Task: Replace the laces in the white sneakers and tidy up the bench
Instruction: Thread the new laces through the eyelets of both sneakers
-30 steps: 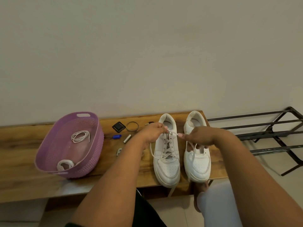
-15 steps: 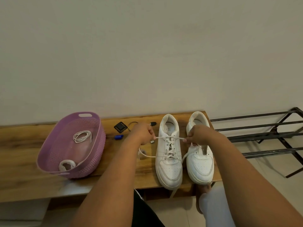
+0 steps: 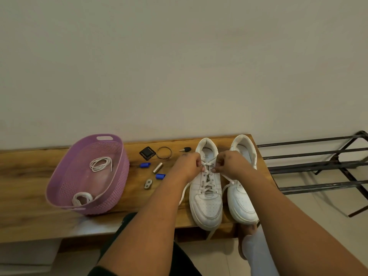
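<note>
While both hands pinch lace ends over the left sneaker (image 3: 207, 188), left hand (image 3: 189, 164) and right hand (image 3: 229, 162) nearly touch. Both sneakers stand lengthwise on the worktop (image 3: 29, 176), toes toward the person, right sneaker (image 3: 242, 202) just beside.

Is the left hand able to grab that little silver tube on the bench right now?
Probably not yet: the left hand pinches the white lace. The silver metal tube lies unobstructed beside it.
</note>
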